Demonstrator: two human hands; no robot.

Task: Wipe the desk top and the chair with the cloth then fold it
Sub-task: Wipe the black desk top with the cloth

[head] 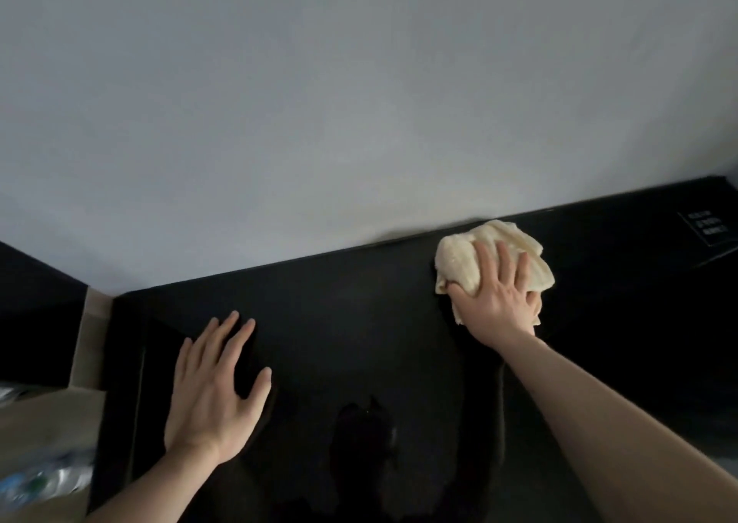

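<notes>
The wall (319,103) is the biggest thing I see. It is pale and plain, and it stands right behind the tabletop (359,323).

The tabletop is black and shiny. Its far edge touches the wall. I can see dim dark shapes shining in it near me.

My right hand (495,295) lies on top of the cloth (471,259). My fingers are spread out and fairly straight, and they press the cloth down flat on the tabletop. My thumb may be tucked at the cloth's side, but I cannot tell for sure. The cloth is cream colored and all bunched up. It sits close to the wall, almost at the far edge of the tabletop.

My left hand (215,387) is farther from the wall and well apart from the cloth. It lies flat on the tabletop with the fingers spread. It holds nothing. I think it keeps me steady.

A small dark sign (707,227) with white writing sits near the wall, past the cloth. The writing is too small to read.

I think I am on the first step, wiping the tabletop. I cannot see the chair. Next I should slide the cloth along the wall edge and then back toward me, pressing down so it does not slip out. The chair and the folding come later.
</notes>
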